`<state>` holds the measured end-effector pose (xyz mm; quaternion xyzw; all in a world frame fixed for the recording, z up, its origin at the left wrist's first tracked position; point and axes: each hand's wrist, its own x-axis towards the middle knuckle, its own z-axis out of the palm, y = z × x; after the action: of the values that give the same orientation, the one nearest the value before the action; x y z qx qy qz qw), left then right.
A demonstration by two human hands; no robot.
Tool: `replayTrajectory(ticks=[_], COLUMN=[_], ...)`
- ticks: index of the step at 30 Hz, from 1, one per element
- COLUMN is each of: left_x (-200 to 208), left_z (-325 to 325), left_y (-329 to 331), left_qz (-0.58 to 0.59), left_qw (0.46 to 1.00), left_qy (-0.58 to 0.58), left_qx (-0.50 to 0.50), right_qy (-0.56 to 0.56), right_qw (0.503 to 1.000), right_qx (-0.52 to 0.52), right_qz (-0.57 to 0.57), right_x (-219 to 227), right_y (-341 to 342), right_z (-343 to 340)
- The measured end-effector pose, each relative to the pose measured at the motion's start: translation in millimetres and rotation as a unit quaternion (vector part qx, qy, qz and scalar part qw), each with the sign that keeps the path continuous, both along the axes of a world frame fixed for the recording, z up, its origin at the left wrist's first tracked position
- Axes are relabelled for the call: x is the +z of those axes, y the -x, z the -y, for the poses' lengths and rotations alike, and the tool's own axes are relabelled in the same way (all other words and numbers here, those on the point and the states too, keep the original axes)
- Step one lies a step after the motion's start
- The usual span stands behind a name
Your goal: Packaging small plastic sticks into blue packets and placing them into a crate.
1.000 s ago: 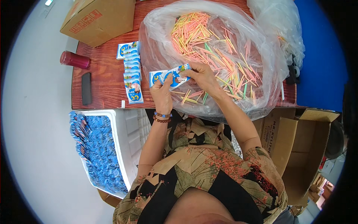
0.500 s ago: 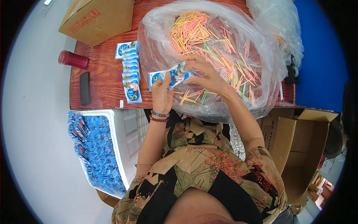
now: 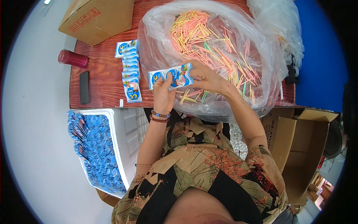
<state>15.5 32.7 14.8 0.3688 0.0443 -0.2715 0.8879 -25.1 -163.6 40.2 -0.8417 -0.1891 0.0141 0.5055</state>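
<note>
A small blue-and-white printed packet is held level above the near edge of the table. My left hand pinches its left part, thumb on the front face and fingers behind. At the packet's right end, my right hand is closed with curled fingers against the edge; some fingertips are hidden. Under and beyond my right hand lies a large clear plastic bag, spread wide, with many thin pink, yellow and green sticks inside. Left of my hands, a row of similar packets overlaps on the table.
On the red-brown wooden table are a cardboard box, a dark red cylinder and a black phone-like object. A white foam box full of blue packets stands lower left. An open carton sits at right.
My right hand's fingers have curled in at the packet's right end, where they were spread before. The packet has turned from a slant to nearly level. My left hand has barely moved.
</note>
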Motion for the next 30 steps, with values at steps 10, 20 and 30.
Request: replayTrajectory(ticks=[10,20,30], left_x=[1,4,5], left_z=[2,9,5], left_y=[5,13,16], left_qz=[0.022,-0.006,-0.031], left_qw=[0.999,0.999,0.999], left_qy=[-0.021,-0.015,-0.016], left_qx=[0.035,0.051,0.024], right_qy=[-0.038,-0.018,0.0], right_qw=[0.999,0.999,0.995], right_qx=[-0.014,0.008,-0.031], right_qz=[0.019,0.035,0.1], right_x=[21,28,16], right_y=[7,3,-2], right_z=[-10,1,4])
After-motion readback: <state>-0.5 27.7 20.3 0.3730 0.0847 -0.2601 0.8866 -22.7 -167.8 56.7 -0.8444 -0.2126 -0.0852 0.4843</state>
